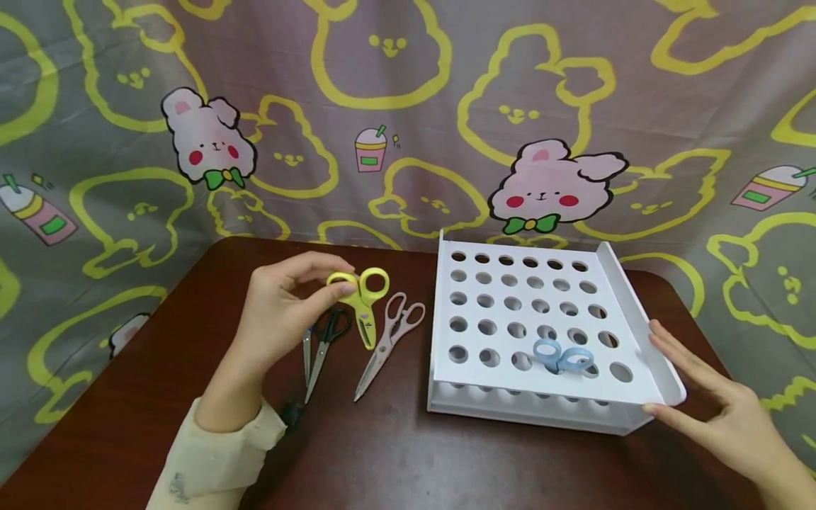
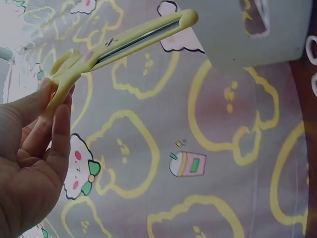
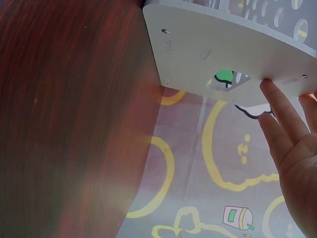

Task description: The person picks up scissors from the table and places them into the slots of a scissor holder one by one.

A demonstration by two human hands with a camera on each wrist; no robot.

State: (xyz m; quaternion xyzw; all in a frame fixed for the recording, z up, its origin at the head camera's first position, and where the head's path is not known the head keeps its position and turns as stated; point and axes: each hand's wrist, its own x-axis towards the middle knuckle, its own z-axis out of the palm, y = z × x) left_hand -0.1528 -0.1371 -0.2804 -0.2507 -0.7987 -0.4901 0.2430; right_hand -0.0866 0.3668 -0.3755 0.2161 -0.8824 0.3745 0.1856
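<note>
My left hand [image 1: 270, 312] pinches a pair of yellow scissors [image 1: 365, 312] by one handle loop, blades together. In the head view their tip points down; in the left wrist view the scissors [image 2: 133, 42] extend past the fingertips. My right hand [image 1: 733, 418] rests its fingers against the side panel of a white rack [image 1: 473, 374] with rows of round holes, thumb at the front corner. Blue-handled scissors [image 1: 556, 363] stand in a front hole, blades hidden below. Pale pink scissors [image 1: 384, 346] and black-handled scissors [image 1: 324, 338] lie on the table.
Another scissor blade [image 1: 307, 358] shows beside the black-handled pair, its handles hidden by my left hand. The dark wooden table [image 1: 382, 453] meets a patterned curtain [image 1: 287, 57] behind. Raised side panels [image 1: 637, 312] flank the rack's holed top.
</note>
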